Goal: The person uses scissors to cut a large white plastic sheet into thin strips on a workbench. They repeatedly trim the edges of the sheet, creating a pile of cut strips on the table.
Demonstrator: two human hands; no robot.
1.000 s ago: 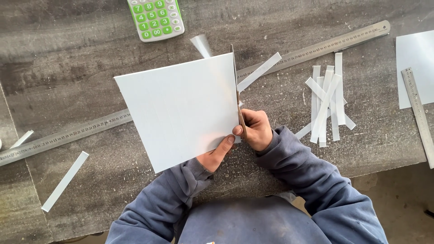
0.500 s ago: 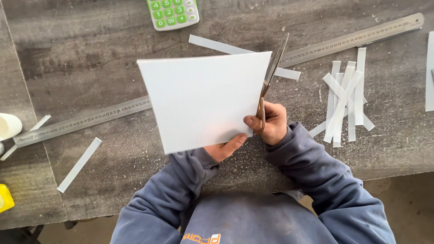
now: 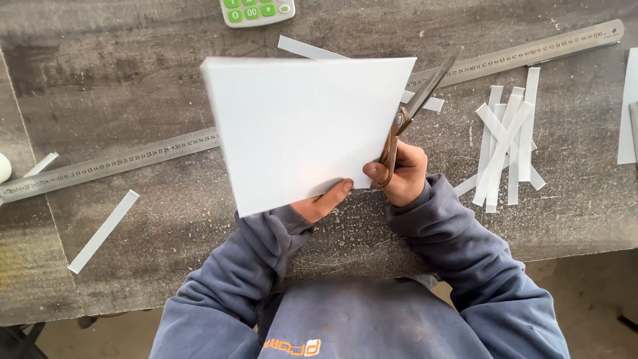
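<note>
My left hand (image 3: 325,203) pinches the white sheet (image 3: 309,129) at its lower edge, thumb on top, holding it tilted above the middle of the grey, scuffed worktop (image 3: 133,86). My right hand (image 3: 402,174) has its fingers clenched through the handles of rusty scissors (image 3: 415,106), blades at the sheet's right edge. A long steel ruler (image 3: 119,163) runs across the worktop under the sheet. Cut white strips (image 3: 505,143) pile toward the right edge; one strip (image 3: 103,231) lies near the left. A green-keyed calculator (image 3: 256,11) sits at the far edge.
</note>
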